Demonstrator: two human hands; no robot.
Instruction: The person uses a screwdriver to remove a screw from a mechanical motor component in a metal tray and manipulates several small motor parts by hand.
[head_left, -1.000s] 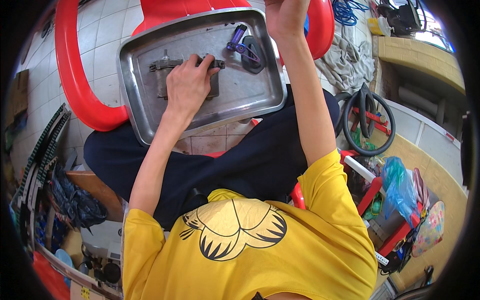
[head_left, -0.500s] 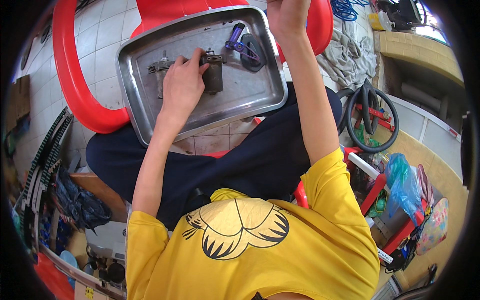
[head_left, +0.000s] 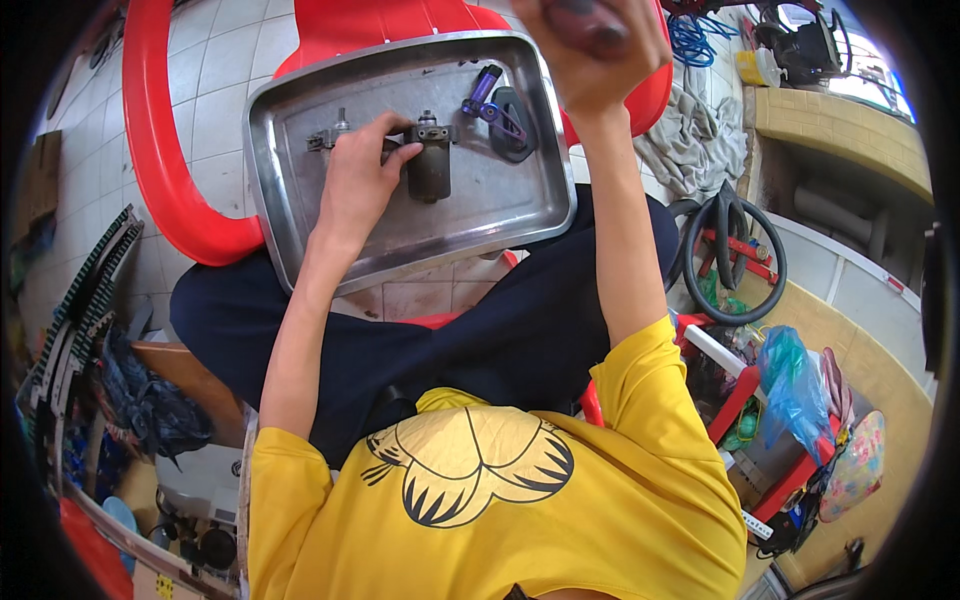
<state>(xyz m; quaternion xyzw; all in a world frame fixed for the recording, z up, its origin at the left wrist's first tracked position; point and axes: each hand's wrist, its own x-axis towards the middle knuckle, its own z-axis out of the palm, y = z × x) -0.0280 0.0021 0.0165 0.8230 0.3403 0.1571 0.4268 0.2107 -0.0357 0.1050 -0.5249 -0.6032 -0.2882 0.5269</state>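
A dark metal cylinder (head_left: 430, 172) with a flanged top and a small bolt stands out in the shallow steel tray (head_left: 420, 250). My left hand (head_left: 362, 170) pinches its flange between thumb and fingers. Partly behind that hand is a second metal part (head_left: 328, 138) with a threaded stud. My right hand (head_left: 605, 65) is raised at the upper edge, closed around a dark reddish, rounded thing (head_left: 590, 28); blur and the picture edge hide its kind. In the tray's far right corner lie a purple metal piece (head_left: 482, 92) and a black oval part (head_left: 512, 128).
The tray rests between my legs and a red plastic chair (head_left: 390, 18). To the right are grey cloth (head_left: 690, 125), black rubber tubes (head_left: 765, 275) and a red rack with plastic bags (head_left: 795, 365). A dark bag (head_left: 150, 390) lies at left.
My right hand has turned and come nearer, bringing the dark reddish thing into view. My left hand has stayed at the cylinder, with its thumb now showing against the flange.
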